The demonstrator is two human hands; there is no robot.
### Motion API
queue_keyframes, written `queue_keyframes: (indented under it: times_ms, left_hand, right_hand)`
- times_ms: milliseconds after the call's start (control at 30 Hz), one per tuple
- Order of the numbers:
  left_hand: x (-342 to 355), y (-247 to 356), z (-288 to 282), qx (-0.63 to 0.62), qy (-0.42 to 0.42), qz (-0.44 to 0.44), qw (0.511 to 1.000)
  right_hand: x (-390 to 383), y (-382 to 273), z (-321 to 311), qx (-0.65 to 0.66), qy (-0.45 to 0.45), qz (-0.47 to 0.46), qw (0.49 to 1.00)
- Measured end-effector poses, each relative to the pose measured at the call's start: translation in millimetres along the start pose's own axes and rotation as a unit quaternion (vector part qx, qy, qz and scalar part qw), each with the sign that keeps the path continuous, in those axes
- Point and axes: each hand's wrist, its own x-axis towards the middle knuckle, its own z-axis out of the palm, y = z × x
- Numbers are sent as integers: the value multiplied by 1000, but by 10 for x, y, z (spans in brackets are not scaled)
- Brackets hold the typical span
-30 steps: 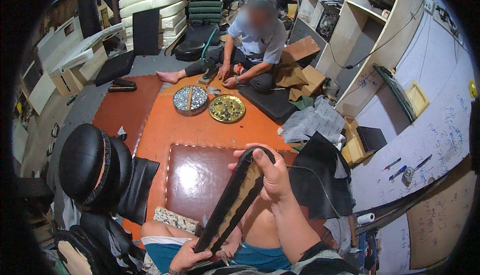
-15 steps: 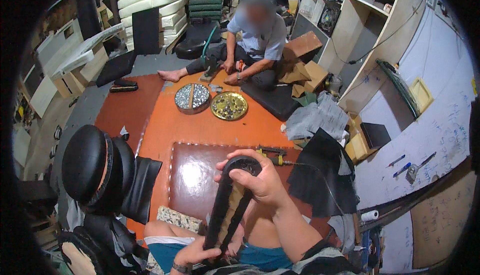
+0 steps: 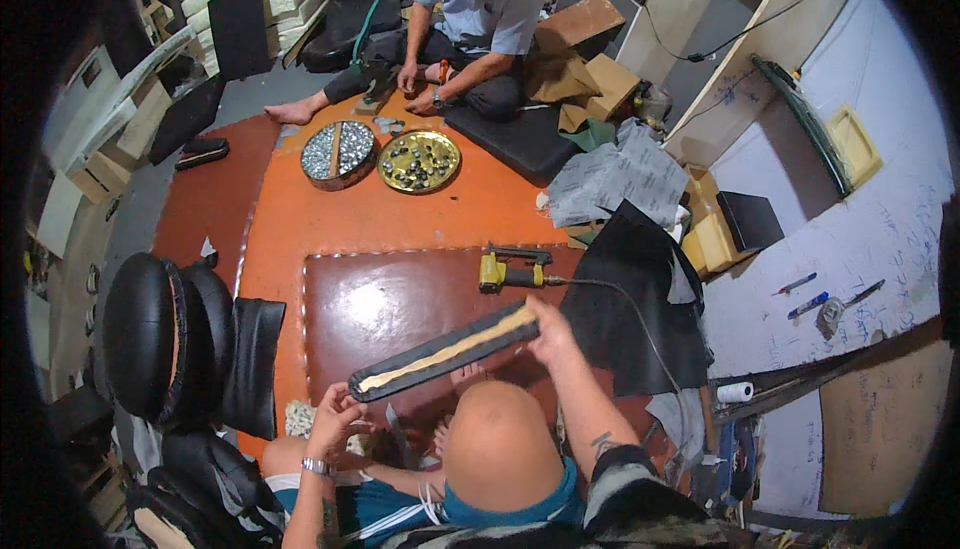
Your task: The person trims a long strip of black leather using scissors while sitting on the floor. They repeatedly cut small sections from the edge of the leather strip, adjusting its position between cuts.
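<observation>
A long, narrow upholstered pad [image 3: 442,351] with rounded ends slants across in front of me above my knee. Black material wraps its edges, leaving a pale tan strip bare down the middle of the upper face. My right hand [image 3: 548,333] is closed round its far right end. At the nearer left end, the fingers of my left hand [image 3: 336,419] pinch the tip. Just beyond the pad, a yellow and black nail gun [image 3: 512,271] with a hose rests on the dark red sheet [image 3: 345,294].
A person [image 3: 475,19] sits opposite, hands near a small block-like tool. Before them stand a round tin [image 3: 325,177] and a gold tray [image 3: 437,181] of small pieces. Black round cushions [image 3: 145,339] are at left; black sheet material [image 3: 625,309] and a marked white board [image 3: 850,269] at right.
The pad has swung from nearly upright, pointing away from me, to lying crosswise. My left hand has moved to its left end, my right hand to its right. The view has shifted, showing the nail gun fully.
</observation>
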Motion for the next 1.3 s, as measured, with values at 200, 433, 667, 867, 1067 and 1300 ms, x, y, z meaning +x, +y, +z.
queue_keyframes:
  times_ms: [200,433,667,867,1067,1300]
  left_hand:
    - [941,-183,-501,-49,139,-10,989]
    - [1583,-526,-998,5,260,-56,964]
    - [1747,-888,-1109,57,309,-23,949]
    - [1754,-924,-1052,35,309,-29,950]
    - [1724,-838,-943,46,328,-19,943]
    - [1723,-827,-936,8,312,-23,950]
  right_hand:
    - [515,816,-180,-187,-93,121,970]
    - [1540,128,281,-721,32,-312,618]
    - [1793,-134,528,-883,-28,-230,408]
    - [1283,-108,376,-873,-103,-241,412]
    - [758,-51,148,-819,-283,-269,420]
    - [802,16,280,-787,-269,-243,500]
